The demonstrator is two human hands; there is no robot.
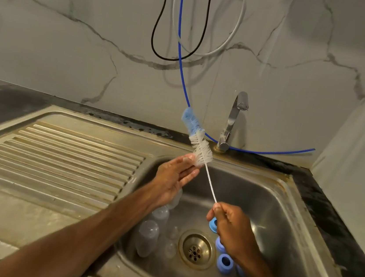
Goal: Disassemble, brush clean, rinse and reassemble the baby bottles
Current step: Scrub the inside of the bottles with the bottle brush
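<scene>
One bottle brush (202, 152) | white bristles, blue tip | thin white stem

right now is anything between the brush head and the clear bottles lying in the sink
Only the left hand: its straight fingers touch the brush bristles, above the bottles in the sink. Nothing else visible intervenes.

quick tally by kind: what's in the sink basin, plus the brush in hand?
Blue rings: 4, one half hidden by the wrist
Clear bottles: 2
Clear teats: 2, blurry
Brush: 1, its wire handle pinched by the right hand
Total: 9. One more clear shape under the left hand is too blurred to count.
</scene>
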